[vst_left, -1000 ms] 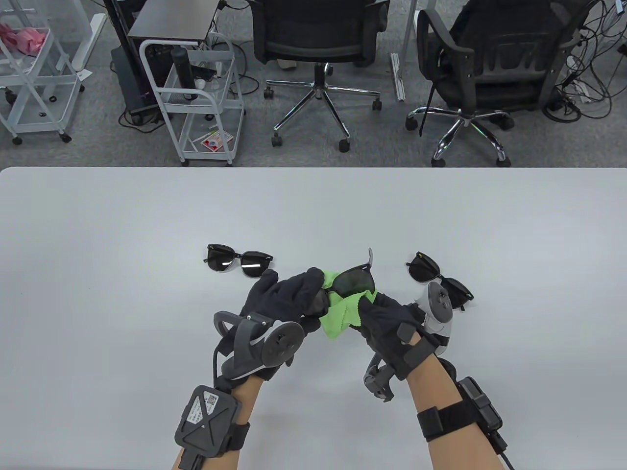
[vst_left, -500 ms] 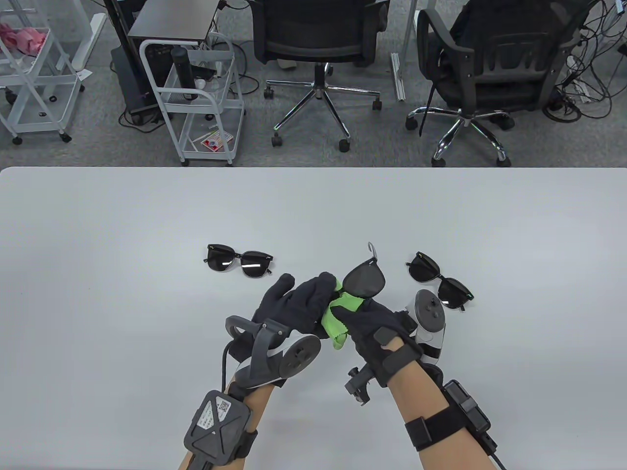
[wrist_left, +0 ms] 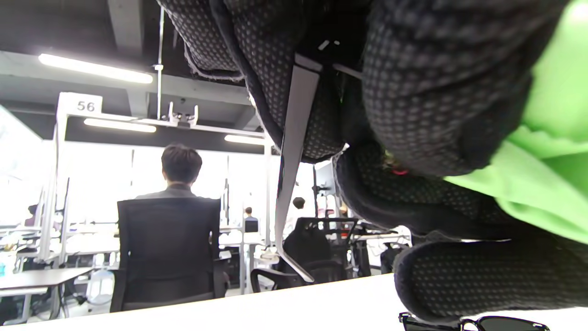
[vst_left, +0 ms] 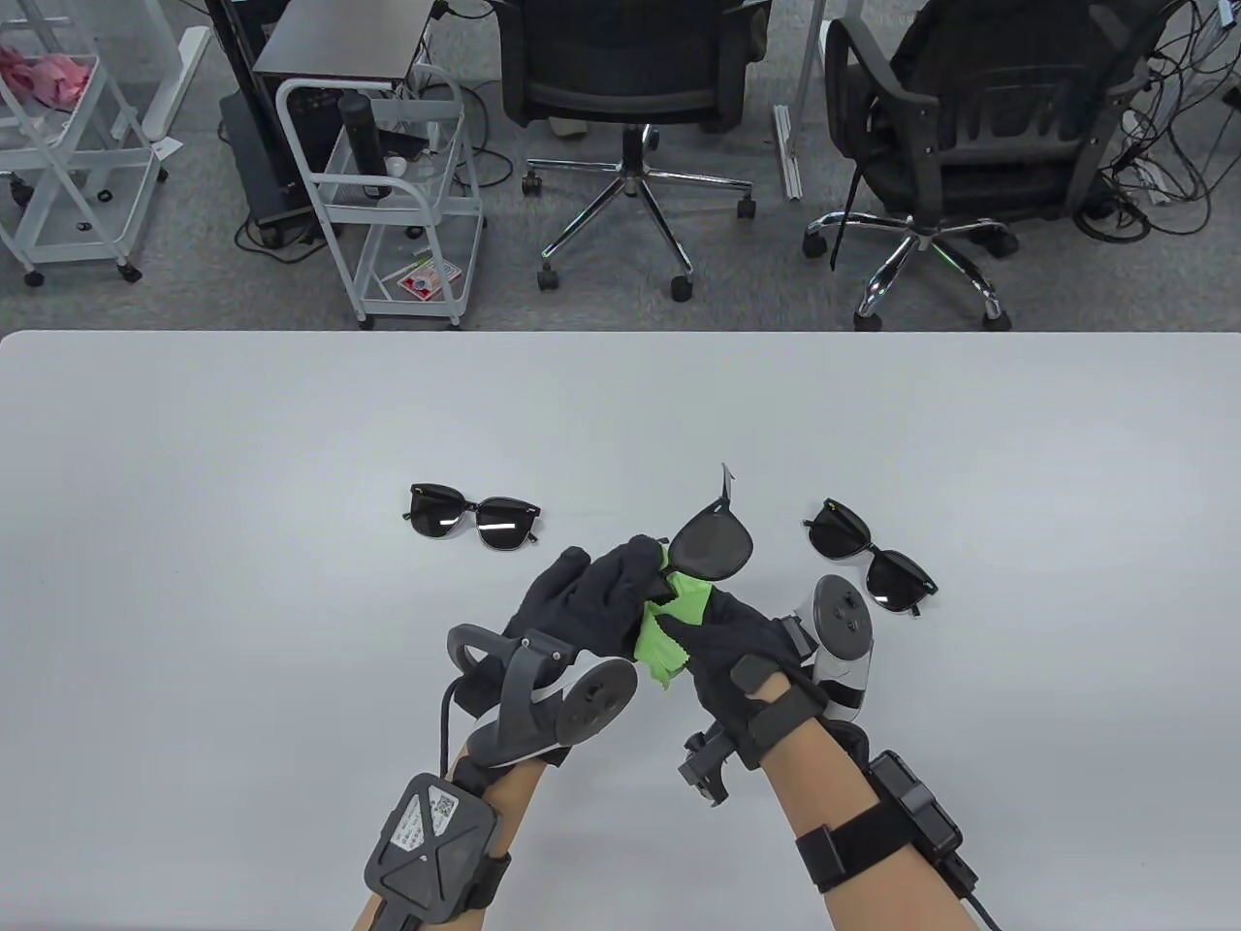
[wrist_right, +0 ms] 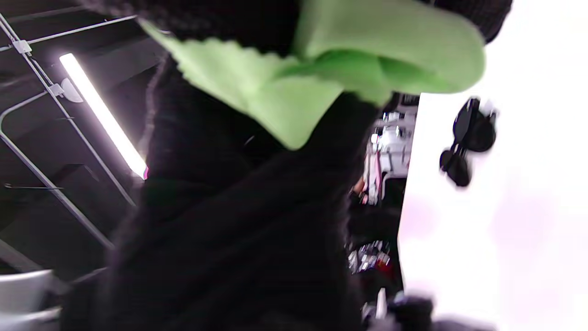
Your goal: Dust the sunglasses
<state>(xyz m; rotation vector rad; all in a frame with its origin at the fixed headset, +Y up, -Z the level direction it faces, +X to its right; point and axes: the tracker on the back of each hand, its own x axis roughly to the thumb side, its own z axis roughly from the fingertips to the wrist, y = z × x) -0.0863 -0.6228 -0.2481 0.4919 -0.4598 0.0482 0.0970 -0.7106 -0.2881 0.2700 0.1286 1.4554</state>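
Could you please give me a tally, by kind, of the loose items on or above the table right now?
Black dark-lensed sunglasses: 3, at left, held, at right
Bright green microfibre cloth: 1
Total: 4

Table view: even, diffuse overhead light, sharp throughout, soft faint shadows under the hands on the table; straight edges bow slightly toward the corners. Left wrist view: ceiling strip lights and bright windows backlight the scene; the near left hand is crisp, the background soft. Right wrist view: heavy motion blur, the table overexposed to white, a glaring tube light, dark glove underexposed
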